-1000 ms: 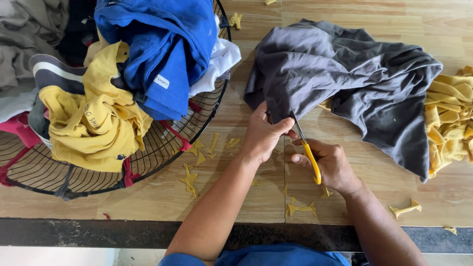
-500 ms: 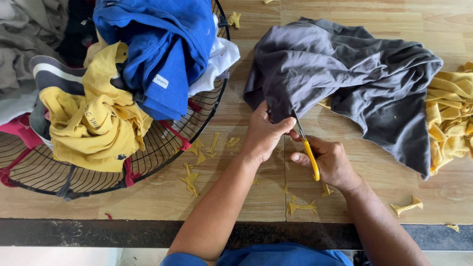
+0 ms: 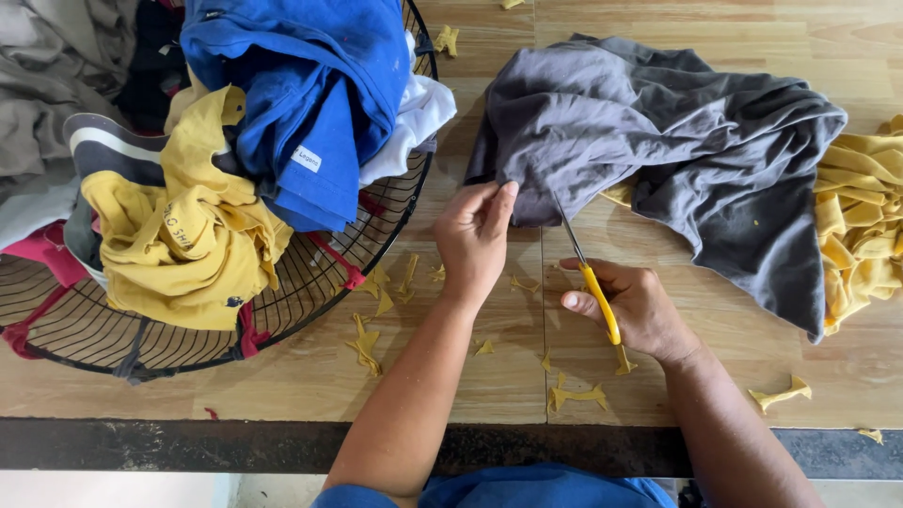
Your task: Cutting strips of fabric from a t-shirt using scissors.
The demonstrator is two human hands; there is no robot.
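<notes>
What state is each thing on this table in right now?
Grey garment: crumpled on the table, edge pinched by the left hand.
Scissors: in the right hand, blades at the grey cloth.
Wire basket: heaped with clothes.
Yellow cloth: bunched beside the grey garment.
Yellow scraps: scattered on the table.

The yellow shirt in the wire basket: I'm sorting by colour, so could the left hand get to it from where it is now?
Probably yes. The left hand pinches the grey garment just beside the wire basket; the yellow shirt lies uncovered on top, nothing between, though it must let go first.
</notes>
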